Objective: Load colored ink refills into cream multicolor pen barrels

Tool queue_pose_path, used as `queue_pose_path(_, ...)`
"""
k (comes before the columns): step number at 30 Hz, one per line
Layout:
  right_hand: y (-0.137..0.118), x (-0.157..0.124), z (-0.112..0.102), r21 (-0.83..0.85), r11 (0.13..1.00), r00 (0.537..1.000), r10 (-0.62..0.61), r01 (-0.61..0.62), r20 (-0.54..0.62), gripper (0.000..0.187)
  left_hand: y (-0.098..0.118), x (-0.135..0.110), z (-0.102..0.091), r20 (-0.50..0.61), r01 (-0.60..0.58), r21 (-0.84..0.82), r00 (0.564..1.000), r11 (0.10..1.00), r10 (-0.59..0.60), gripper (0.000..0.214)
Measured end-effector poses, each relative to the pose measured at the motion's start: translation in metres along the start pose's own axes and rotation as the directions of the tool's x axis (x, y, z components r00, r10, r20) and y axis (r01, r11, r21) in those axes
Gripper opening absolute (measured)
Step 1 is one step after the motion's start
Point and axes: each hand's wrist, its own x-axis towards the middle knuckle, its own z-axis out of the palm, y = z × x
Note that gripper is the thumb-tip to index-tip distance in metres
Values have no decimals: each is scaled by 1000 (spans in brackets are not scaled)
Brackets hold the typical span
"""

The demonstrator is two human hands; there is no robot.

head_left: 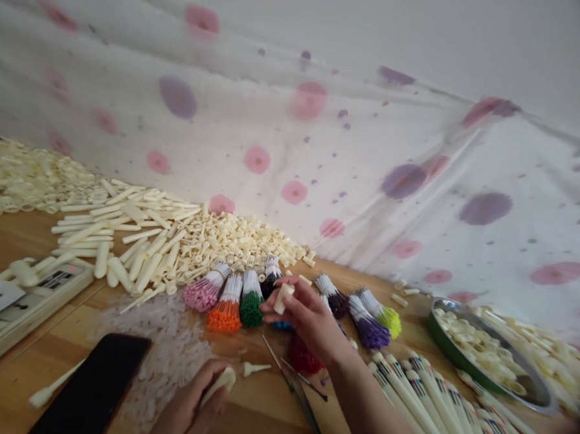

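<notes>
My right hand [308, 318] is closed in a pinch on a small cream plastic piece [282, 297], held just in front of a row of colored bristle bundles [227, 311] in pink, orange, green, black, purple and yellow. My left hand [190, 409] sits low near the table's front edge, fingers wrapped round a cream plastic tube [219, 383]. A small cream funnel-shaped piece [255, 369] lies between the hands, beside thin metal tweezers [293, 382].
Heaps of cream tubes [123, 241] and small comb-like parts [240, 240] fill the back left. A black phone [94, 388] and a power strip [23, 300] lie left. A green-rimmed bowl [441, 341] of cream parts and a row of assembled striped sticks [436, 399] lie right.
</notes>
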Motion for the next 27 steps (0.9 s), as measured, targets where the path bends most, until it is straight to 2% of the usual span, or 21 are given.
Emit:
queue_pose_path(1,1,-15,3,154,987,998,40,-47,44,32,2,-1,1,11,13,-23,1000,1000,-13,41)
queue_pose_path(3,7,-38,9,327,935,990,110,-135,93,35,4,-3,4,67,65,-78,996,995,-60,42)
queue_pose_path(5,15,-53,13,362,919,987,142,-159,74,36,5,-6,9,149,134,-128,982,983,-114,43)
queue_pose_path(9,31,-68,18,285,953,995,100,-102,19,33,11,-14,16,246,182,-137,958,974,-144,42)
queue_pose_path(13,33,-76,22,279,954,992,94,-113,78,28,20,-16,14,288,174,-86,947,981,-143,39)
queue_pose_path(20,29,-78,22,173,976,986,108,-129,124,25,15,-14,12,344,330,-138,900,934,-268,53)
queue_pose_path(24,25,-78,19,-28,996,989,89,-86,122,23,9,-15,13,343,288,-117,910,950,-233,52)
queue_pose_path(27,23,-78,17,-215,975,994,82,-64,75,25,9,-15,12,367,216,-54,912,975,-182,49)
